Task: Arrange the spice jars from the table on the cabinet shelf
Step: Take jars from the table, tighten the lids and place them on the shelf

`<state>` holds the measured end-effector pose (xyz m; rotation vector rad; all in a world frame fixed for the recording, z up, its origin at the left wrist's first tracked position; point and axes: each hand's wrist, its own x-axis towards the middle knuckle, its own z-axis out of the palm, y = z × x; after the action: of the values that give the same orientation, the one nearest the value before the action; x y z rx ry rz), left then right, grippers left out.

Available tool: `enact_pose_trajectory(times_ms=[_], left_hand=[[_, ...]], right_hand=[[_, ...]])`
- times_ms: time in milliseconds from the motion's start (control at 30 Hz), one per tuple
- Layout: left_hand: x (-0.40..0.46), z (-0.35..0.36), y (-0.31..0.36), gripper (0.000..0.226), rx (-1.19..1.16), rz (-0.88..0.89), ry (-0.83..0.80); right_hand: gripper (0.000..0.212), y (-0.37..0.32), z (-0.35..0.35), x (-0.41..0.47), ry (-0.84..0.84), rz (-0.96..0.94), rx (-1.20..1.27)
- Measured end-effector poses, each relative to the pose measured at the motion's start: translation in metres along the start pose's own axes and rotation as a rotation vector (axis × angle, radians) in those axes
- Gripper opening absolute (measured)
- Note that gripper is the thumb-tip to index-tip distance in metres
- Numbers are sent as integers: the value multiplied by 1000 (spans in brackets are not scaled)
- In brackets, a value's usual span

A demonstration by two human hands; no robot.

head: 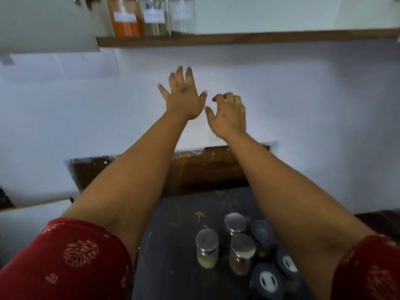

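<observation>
Both arms stretch forward and upward before the pale wall. The left hand (183, 98) is flat with fingers spread, holding nothing; the right hand (229, 114) curls loosely, also empty. Three tall jars (149, 16) stand at the shelf's (249, 38) left end, tops cut off, labels blurred. On the dark table (173, 245), spice jars (238, 245) cluster near its right edge, partly hidden behind the right forearm.

The shelf jars (151, 16) are cropped at the top, labels blurred; the right forearm (292, 202) hides part of the dark-lidded jars (263, 233).
</observation>
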<state>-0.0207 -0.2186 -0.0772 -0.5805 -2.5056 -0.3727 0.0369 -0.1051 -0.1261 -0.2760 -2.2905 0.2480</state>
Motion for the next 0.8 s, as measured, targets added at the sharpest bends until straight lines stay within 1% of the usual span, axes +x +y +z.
enact_pose_trajectory(times_ms=[100, 167, 200, 267, 367, 400, 433, 467, 533, 600, 733, 800], left_hand=[[-68, 45, 2, 75, -158, 3, -134], [-114, 71, -8, 75, -247, -42, -196], [-135, 83, -15, 76, -296, -82, -226], [-173, 103, -32, 76, -459, -220, -287], [-215, 132, -49, 71, -747, -455, -372], [-224, 139, -51, 70, -794, -495, -420], [-235, 148, -52, 70, -811, -513, -479], [-242, 154, -51, 70, -803, -504, -522], [-254, 166, -44, 72, -775, -458, -569], [-259, 171, -35, 73, -785, -414, -579], [-267, 181, -19, 73, -766, -302, -601], [-271, 182, -15, 72, -767, -288, -611]], right_hand=[[42, 17, 26, -69, -105, 72, 50], [40, 33, 38, -109, -186, 154, 69], [38, 42, 44, -128, -222, 194, 82], [33, 63, 52, -164, -282, 262, 91], [28, 95, 62, -208, -347, 315, -18], [28, 102, 65, -218, -396, 345, -54], [31, 107, 70, -231, -481, 385, -88], [38, 108, 73, -242, -583, 419, -125], [60, 106, 80, -264, -808, 434, -204], [80, 99, 85, -284, -948, 404, -244], [94, 95, 88, -307, -1022, 302, -323], [92, 97, 86, -312, -1030, 276, -355]])
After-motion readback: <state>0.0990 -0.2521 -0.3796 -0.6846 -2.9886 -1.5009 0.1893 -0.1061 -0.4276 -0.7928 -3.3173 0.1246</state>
